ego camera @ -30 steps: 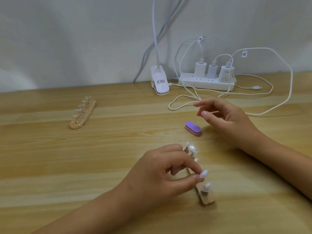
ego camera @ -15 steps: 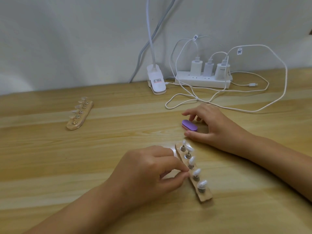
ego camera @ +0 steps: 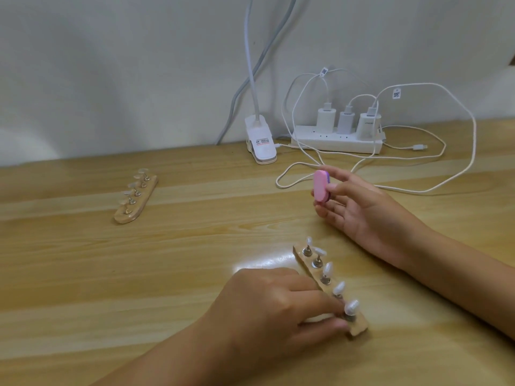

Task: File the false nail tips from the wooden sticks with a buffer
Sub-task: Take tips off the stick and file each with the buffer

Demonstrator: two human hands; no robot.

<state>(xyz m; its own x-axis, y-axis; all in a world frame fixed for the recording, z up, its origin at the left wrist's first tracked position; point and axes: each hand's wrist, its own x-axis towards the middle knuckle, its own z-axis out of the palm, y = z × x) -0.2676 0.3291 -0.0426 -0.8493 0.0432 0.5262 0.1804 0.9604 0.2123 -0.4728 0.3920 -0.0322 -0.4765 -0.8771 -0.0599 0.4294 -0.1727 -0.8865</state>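
Right hand: the right hand (ego camera: 359,213) has the buffer (ego camera: 321,186) pinched between thumb and fingers, palm turned up a bit.
Buffer: up off the table (ego camera: 195,260), standing on end, pink face toward the camera with a purple edge peeking out behind. It's well apart from the nail tips, up and back from them.
Left hand: the left hand (ego camera: 278,310) is curled in on the near end of the near wooden stick (ego camera: 310,267), fingertips right at the last peg. Honestly can't tell if it's pinching the wood or the little metal peg itself.
Near stick: lies flat on the table, running diagonally away from the left hand toward the right wrist.
Nail tips: five white nail tips (ego camera: 328,268) in a row, each sitting on its own metal peg, all leaning slightly.
Far stick: a second wooden stick (ego camera: 145,195) sits far off to the left, nobody touching it, with pale clear-ish tips (ego camera: 133,185) on its pegs.
Back of the table: a white power strip (ego camera: 334,142) with three chargers (ego camera: 347,121) plugged in, loops of white cable (ego camera: 471,151), and a clip lamp base (ego camera: 260,146) against the wall.
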